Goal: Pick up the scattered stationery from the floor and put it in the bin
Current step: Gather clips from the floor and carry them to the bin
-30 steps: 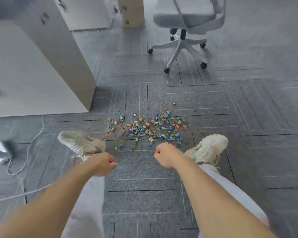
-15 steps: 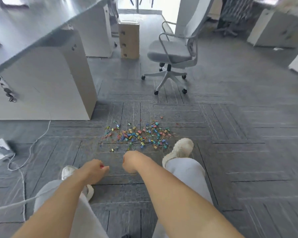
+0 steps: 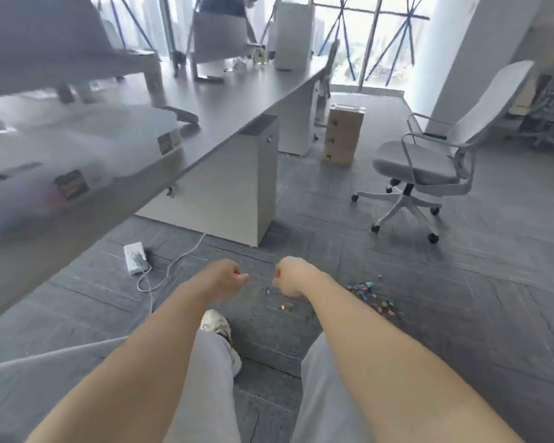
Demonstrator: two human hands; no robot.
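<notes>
Head view, one camera looking down and forward. Both forearms reach out over the grey carpet (image 3: 461,330). The left hand (image 3: 227,278) is curled in a fist, and a small red piece (image 3: 245,276) shows pinched at its fingertips. The right hand (image 3: 290,276) sits just beside it at 3 o'clock, with a gap between them. It is also balled up with the knuckles forward, and I cannot tell whether anything is inside. The scattered coloured clips (image 3: 373,298) lie on the carpet at 4 o'clock from the right hand, partly hidden behind that forearm. A few stray clips (image 3: 285,306) lie below the gap between the two fists. A pale shoe (image 3: 216,324) shows under the left forearm, with light trouser legs at 6 o'clock. A white power strip (image 3: 135,259) lies on the floor at 9 o'clock from the left hand, and its white cable (image 3: 173,266) runs toward the desk leg. The grey desk (image 3: 231,100) fills the frame from 9 to 12 o'clock and carries blurred translucent boxes (image 3: 109,132) with dark labels. A cardboard box (image 3: 344,135) stands at 1 o'clock by the desk end. A white swivel chair (image 3: 429,167) stands at 2 o'clock, well apart from the clips.
</notes>
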